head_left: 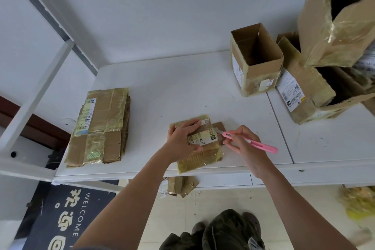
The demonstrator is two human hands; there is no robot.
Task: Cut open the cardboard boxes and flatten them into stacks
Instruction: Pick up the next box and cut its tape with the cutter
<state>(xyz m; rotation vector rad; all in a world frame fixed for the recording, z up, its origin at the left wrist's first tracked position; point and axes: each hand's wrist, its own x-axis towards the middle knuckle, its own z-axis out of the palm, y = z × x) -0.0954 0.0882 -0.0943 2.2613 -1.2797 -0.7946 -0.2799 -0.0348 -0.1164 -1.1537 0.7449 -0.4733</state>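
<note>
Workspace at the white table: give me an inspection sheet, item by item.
Surface: white table, scuffed.
Job's things: small taped box at the front edge; flattened stack to the left; open upright box and larger torn boxes to the right.
Clutter: cardboard scraps on the floor below the table edge.
Grips: left hand rests on the small box; right hand holds a pink cutter, tip at the box's right edge.
Cables: nothing seen.
Surroundings: white shelf frame, welcome mat.
</note>
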